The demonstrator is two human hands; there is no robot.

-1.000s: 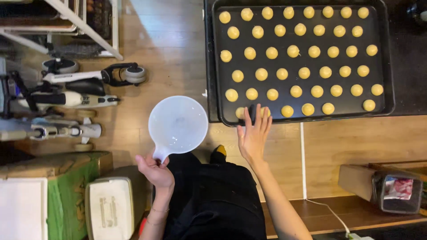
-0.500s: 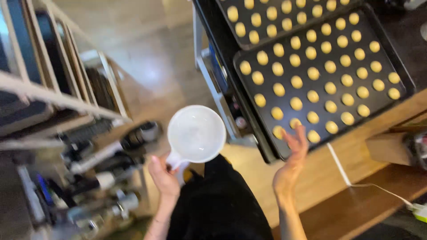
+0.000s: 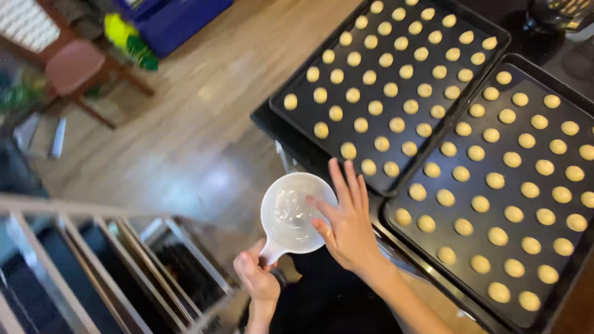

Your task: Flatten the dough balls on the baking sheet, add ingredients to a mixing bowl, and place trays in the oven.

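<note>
My right hand (image 3: 349,226) has come off the near edge of the baking tray (image 3: 575,272) and now hovers open, fingers spread, over the rim of the white plastic scoop (image 3: 296,213). My left hand (image 3: 255,276) is closed around its handle, holding it level beside the tabletop's left edge. So both hands are now on the scoop. It looks translucent, round and empty, with wet smears inside.
</note>
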